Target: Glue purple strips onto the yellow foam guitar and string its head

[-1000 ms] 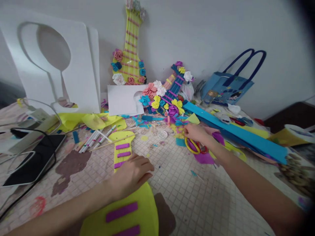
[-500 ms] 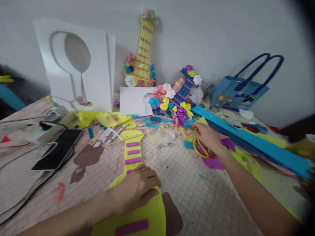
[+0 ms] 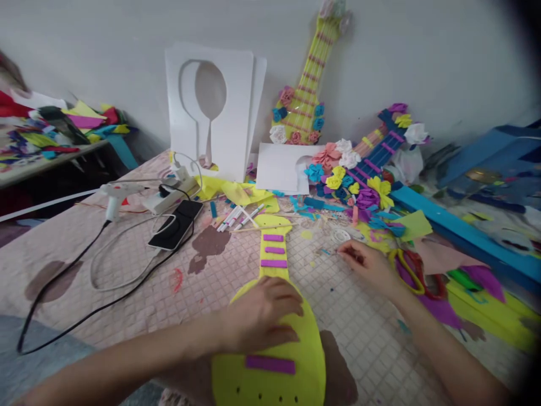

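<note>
Our left hand (image 3: 264, 316) seems to steady the yellow guitar shape (image 3: 306, 341) on the tablecloth (image 3: 338, 304).
In the head view, it lies palm down across the body, fingers loosely spread, clasping nothing, presumably leaving the purple strips (image 3: 270, 364) unpressed; our right hand (image 3: 366, 265) reaches forward, fingertips drawn together, and we cannot tell whether they pinch anything.
</note>
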`<state>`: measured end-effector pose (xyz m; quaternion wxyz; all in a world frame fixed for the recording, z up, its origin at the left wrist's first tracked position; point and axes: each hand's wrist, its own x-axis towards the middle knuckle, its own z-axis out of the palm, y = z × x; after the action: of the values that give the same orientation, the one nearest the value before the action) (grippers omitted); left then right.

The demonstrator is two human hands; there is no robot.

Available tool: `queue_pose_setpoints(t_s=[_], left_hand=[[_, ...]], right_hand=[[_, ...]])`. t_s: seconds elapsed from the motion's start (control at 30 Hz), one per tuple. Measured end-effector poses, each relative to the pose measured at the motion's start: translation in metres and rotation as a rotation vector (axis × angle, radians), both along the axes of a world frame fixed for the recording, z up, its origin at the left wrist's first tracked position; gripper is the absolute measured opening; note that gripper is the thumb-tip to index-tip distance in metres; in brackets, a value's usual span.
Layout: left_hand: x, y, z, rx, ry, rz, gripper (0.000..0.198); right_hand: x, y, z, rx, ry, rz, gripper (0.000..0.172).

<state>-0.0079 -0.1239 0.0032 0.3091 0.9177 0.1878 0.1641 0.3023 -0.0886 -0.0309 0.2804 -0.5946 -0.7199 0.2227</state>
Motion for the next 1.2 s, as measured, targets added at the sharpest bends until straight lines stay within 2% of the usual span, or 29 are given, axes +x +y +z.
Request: queue_pose_setpoints(t_s=[0.1,0.17,0.3,0.5,0.63,0.77,0.87,1.03,1.2], left_hand=[[0.012,-0.011,-0.001,0.103,0.022,-0.231,0.045],[0.015,-0.017,-0.004,0.182,0.058,-0.308,0.053],[0.011,-0.020,-0.011,0.281,0.119,-0.311,0.053],[0.000,-0.017,-0.011,0.213,0.097,-0.309,0.050],[-0.006,0.000,-0.004,0.201,0.044,-0.208,0.043],[-0.004,0.032,-0.001,0.139,0.044,-0.091,0.028],[0.004,0.053,-0.003,0.118,0.050,0.048,0.020],[0.033,0.076,-0.004,0.070,0.108,0.278,0.016],[0.077,0.095,-0.009,0.127,0.197,0.319,0.015]], right_hand=[[-0.002,0.002,-0.002,-0.023,0.058,0.001,0.014],[0.000,0.001,-0.006,-0.041,0.104,-0.004,0.016],[0.006,-0.002,-0.017,-0.077,0.188,-0.015,0.017],[0.010,-0.004,-0.016,-0.040,0.246,-0.076,0.017],[0.009,-0.003,-0.011,0.023,0.202,-0.097,0.019],[-0.001,0.001,-0.009,0.070,0.116,-0.125,0.016],[-0.012,0.006,-0.008,0.102,0.059,-0.109,0.015],[-0.004,0.009,-0.005,0.153,-0.004,-0.160,0.018],[0.018,0.001,-0.008,0.151,-0.046,-0.192,0.016]])
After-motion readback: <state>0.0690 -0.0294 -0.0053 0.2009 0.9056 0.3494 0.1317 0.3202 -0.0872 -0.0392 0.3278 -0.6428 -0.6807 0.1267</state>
